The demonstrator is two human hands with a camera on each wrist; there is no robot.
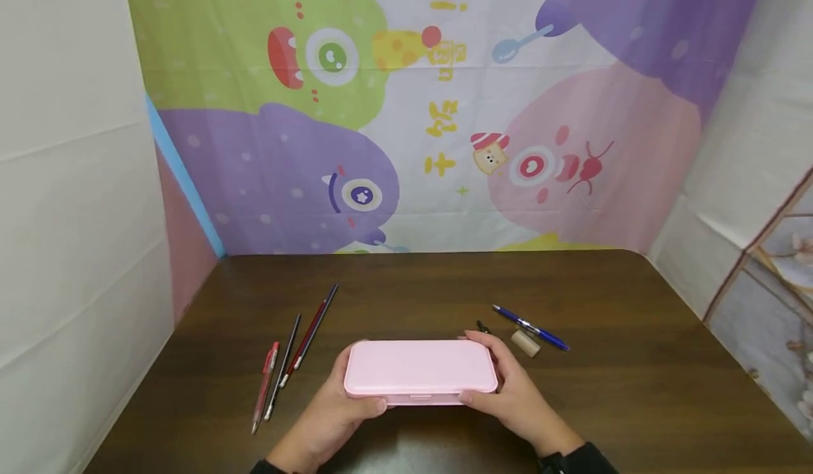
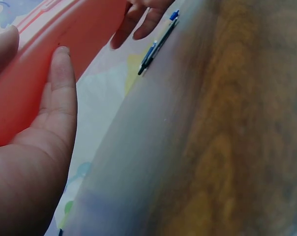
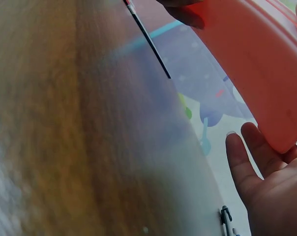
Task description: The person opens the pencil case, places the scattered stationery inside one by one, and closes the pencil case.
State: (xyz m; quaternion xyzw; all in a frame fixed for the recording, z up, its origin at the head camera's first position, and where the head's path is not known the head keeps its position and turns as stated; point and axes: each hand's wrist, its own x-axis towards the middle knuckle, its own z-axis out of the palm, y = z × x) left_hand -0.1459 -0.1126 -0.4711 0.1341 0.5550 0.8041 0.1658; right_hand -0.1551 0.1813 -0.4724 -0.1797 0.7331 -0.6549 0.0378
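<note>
A closed pink pencil case point(image 1: 420, 367) is held level above the near part of the table, its clasp side toward me. My left hand point(image 1: 336, 405) grips its left end, thumb along the front edge. At the opposite end my right hand point(image 1: 513, 391) holds it, thumb on the front corner and fingers round the back. Both wrist views show the plain underside of the case point(image 3: 266, 64) raised off the table. In the right wrist view, two fingers point(image 3: 239, 164) of the right hand extend away from the case.
On the left of the brown table point(image 1: 406, 290) lie a red pen point(image 1: 265, 389) and several pencils point(image 1: 311, 333). At right are a blue pen point(image 1: 533, 328), a beige eraser-like block point(image 1: 526, 343) and a dark item point(image 1: 483, 326) partly hidden by the right hand. A cartoon cloth point(image 1: 413, 178) hangs behind.
</note>
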